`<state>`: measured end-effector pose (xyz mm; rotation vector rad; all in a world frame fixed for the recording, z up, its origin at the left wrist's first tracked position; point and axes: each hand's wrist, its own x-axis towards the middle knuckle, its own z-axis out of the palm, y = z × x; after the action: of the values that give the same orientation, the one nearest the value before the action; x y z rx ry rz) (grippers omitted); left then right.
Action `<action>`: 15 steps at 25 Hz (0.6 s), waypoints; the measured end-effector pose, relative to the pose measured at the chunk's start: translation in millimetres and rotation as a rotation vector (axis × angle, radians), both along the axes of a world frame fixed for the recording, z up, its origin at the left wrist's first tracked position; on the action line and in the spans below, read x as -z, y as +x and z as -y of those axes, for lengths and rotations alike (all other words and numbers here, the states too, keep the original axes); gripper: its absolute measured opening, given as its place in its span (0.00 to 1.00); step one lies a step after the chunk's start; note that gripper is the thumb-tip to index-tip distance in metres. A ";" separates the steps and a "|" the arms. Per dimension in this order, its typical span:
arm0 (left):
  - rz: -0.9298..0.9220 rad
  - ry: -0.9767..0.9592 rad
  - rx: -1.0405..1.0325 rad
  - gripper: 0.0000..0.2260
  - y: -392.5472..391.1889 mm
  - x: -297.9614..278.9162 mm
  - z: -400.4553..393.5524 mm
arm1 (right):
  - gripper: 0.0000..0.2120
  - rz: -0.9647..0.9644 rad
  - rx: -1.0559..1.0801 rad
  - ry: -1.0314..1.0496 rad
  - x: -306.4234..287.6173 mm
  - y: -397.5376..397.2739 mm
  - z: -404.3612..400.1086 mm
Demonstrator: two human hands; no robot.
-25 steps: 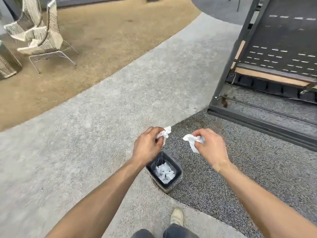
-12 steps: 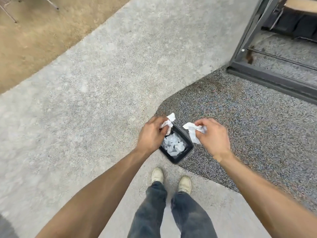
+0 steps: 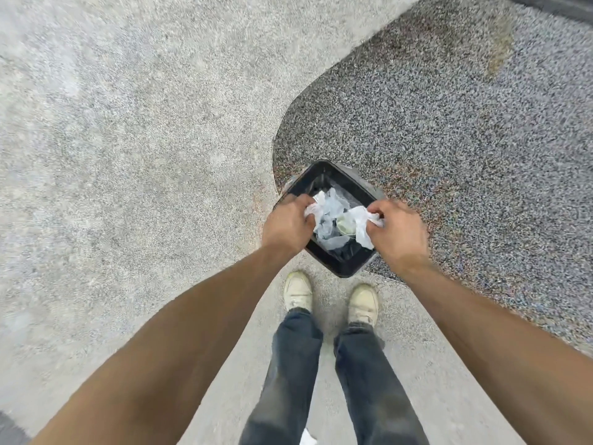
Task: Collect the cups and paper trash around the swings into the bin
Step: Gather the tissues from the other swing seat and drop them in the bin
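Note:
A small black bin stands on the ground just ahead of my feet, holding crumpled white paper and a clear cup. My left hand hovers over the bin's left rim, closed on a crumpled white paper scrap. My right hand is over the right rim, gripping another white paper scrap that hangs into the bin's opening.
Light concrete paving spreads left and under my shoes. A darker speckled rubber surface curves off to the right; the bin straddles its edge. A white scrap lies between my legs at the bottom edge.
The view tilted down and closer; the swing frame left the frame. Both hands, each still gripping its paper, dropped lower over the bin's opening.

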<state>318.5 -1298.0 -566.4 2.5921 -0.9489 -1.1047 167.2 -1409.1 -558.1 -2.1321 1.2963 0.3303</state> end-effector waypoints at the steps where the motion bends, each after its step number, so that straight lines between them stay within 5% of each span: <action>1: 0.009 0.030 0.036 0.15 1.7 19.2 1.0 | 0.15 -0.019 0.002 0.003 18.6 1.2 -1.9; 8: 0.008 0.106 0.093 0.15 4.8 89.3 1.8 | 0.15 -0.080 -0.011 0.066 89.8 11.2 -10.2; 15: 0.049 0.123 0.109 0.16 8.3 60.7 5.6 | 0.21 -0.063 -0.021 0.101 60.4 7.2 -2.9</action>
<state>326.8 -1303.6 -627.1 2.7053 -1.0778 -1.1666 174.4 -1406.2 -618.6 -2.0665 1.2663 0.4652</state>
